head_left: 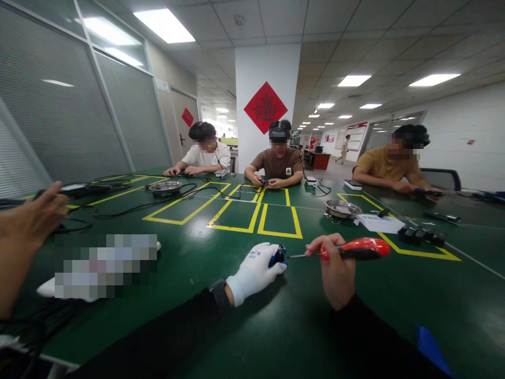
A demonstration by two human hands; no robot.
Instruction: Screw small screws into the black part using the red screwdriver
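Note:
My left hand, in a white glove with blue fingertips, is closed around a small black cylindrical part with a metallic top, held at the green tabletop. Much of the part is hidden by the glove. My bare right hand grips a screwdriver with a red and black handle. Its thin shaft points left toward the black part, the tip close to it; I cannot tell whether they touch.
Yellow tape rectangles mark the green table. Metal bowls, a paper sheet and several black parts lie about. Cables run on the left, near another person's hand. Several people sit across.

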